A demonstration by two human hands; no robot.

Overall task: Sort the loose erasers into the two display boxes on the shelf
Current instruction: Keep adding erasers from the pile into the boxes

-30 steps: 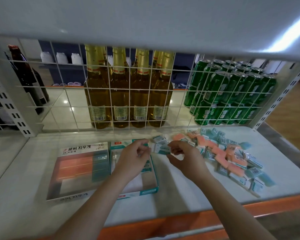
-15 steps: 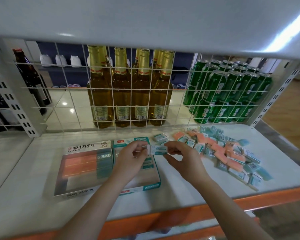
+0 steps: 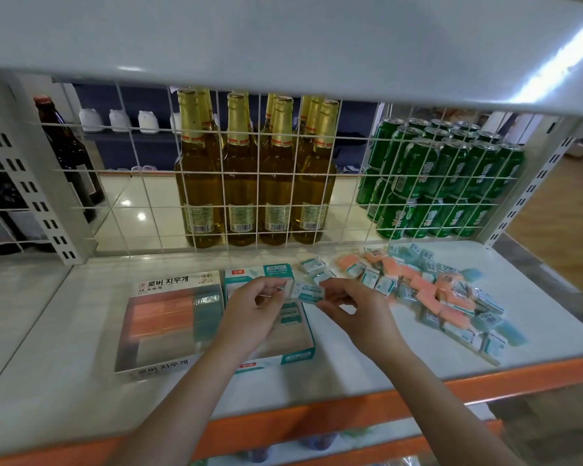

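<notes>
Both hands have drifted slightly left since a second ago, now over the teal box (image 3: 298, 357). Left hand (image 3: 253, 314) and right hand (image 3: 357, 311) each pinch an end of one eraser (image 3: 307, 292) (teal-and-white wrapper). Loose pile (image 3: 441, 297) lies at 3 o'clock, orange box (image 3: 169, 331) at 9 o'clock.

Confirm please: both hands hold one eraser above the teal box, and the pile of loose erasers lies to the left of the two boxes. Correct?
Not quite. In the head view the loose pile lies right of the two boxes, not left. Both hands, left and right, do hold one eraser above the teal box.
</notes>
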